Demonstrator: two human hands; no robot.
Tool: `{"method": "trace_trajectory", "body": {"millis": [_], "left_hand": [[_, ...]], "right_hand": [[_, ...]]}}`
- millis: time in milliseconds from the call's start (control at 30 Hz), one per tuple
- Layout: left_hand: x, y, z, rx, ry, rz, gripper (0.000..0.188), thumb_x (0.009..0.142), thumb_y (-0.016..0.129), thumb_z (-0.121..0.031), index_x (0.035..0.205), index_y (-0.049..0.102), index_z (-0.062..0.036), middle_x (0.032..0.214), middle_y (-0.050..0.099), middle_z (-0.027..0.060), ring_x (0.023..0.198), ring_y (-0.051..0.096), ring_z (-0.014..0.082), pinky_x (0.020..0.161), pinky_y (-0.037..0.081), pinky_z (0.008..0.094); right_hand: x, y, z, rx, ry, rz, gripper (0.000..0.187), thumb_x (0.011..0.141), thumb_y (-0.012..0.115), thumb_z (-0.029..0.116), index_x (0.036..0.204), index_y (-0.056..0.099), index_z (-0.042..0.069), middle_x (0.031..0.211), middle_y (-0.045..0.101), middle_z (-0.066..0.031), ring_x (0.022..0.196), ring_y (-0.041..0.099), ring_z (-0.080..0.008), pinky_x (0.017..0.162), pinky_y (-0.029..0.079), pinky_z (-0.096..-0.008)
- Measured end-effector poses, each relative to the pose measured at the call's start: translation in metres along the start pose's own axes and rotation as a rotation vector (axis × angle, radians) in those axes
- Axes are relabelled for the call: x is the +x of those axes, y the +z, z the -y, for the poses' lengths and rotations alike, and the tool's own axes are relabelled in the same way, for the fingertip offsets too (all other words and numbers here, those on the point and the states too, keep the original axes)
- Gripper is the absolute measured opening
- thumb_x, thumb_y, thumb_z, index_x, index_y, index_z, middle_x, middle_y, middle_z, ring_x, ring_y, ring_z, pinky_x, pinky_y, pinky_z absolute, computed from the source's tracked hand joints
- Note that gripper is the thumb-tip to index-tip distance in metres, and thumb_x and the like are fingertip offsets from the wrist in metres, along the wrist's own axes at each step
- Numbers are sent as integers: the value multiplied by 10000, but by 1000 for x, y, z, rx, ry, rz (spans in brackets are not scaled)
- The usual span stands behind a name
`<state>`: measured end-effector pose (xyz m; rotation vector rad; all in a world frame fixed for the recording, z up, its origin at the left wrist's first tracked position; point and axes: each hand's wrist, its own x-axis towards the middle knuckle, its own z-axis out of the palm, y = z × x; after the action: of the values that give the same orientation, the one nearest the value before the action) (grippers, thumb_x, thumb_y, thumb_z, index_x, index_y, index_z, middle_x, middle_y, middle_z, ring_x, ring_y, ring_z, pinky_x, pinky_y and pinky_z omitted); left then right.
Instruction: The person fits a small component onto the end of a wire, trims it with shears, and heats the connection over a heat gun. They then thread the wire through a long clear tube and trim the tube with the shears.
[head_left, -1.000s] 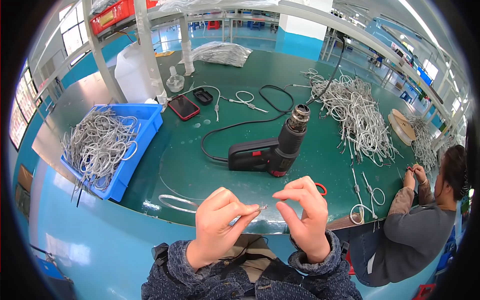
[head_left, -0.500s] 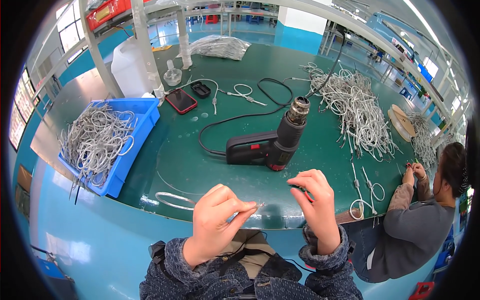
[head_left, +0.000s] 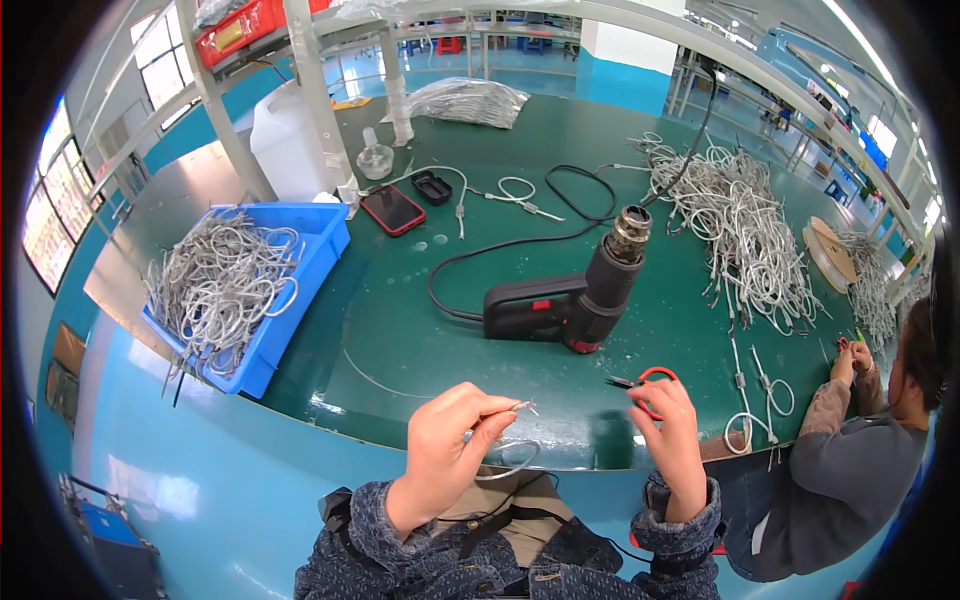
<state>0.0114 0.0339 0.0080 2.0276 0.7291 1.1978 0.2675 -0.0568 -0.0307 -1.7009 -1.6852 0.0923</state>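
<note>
Over near edge of table (head_left: 385, 325): L hand (head_left: 446, 440) & R hand (head_left: 672, 445), set apart.
L hand grip: narrow, pinched cable (head_left: 522, 405) by its end.
Cable: stripped wires stuck out past L fingertips; loop hung below, nr table edge.
R hand grip: held red-handled cutters (head_left: 660, 373), blades pointing L.
Heat gun (head_left: 600, 295): black, lay on table just beyond hands, in the way btwn them & far side.
Cord (head_left: 500, 243): black, curved across table behind gun.
Blue bin (head_left: 300, 310): at L, heaped w/ tangled cables (head_left: 225, 290).
Phone (head_left: 393, 211): red-edged, nr bin; sm. black tray (head_left: 431, 187) just beside it.
White jug (head_left: 285, 150): behind bin, partly blocked by shelf post (head_left: 320, 110).
Wire pile (head_left: 745, 220): spread at R, spool (head_left: 828, 253) nr it.
Co-worker (head_left: 850, 470): at table's R side, hands close together.
</note>
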Motion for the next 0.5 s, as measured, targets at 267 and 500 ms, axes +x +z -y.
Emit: {"method": "trace_trajectory", "body": {"millis": [267,500], "left_hand": [[-4,19,2,-287,-193,53,118,819,630,37,934,652,24,764,590,76,641,595,121,552,467,231],[-16,0,2,130,-121,246,226,838,590,42,1060,626,23,892,585,67,834,607,161,713,485,266]], "right_hand": [[-5,69,82,750,227,420,323,798,725,139,1079,619,16,805,636,-72,692,584,-138,631,477,-270],[-1,111,62,810,4,221,312,828,668,136,1124,613,53,910,629,-125,746,624,-281,700,500,-348]]}}
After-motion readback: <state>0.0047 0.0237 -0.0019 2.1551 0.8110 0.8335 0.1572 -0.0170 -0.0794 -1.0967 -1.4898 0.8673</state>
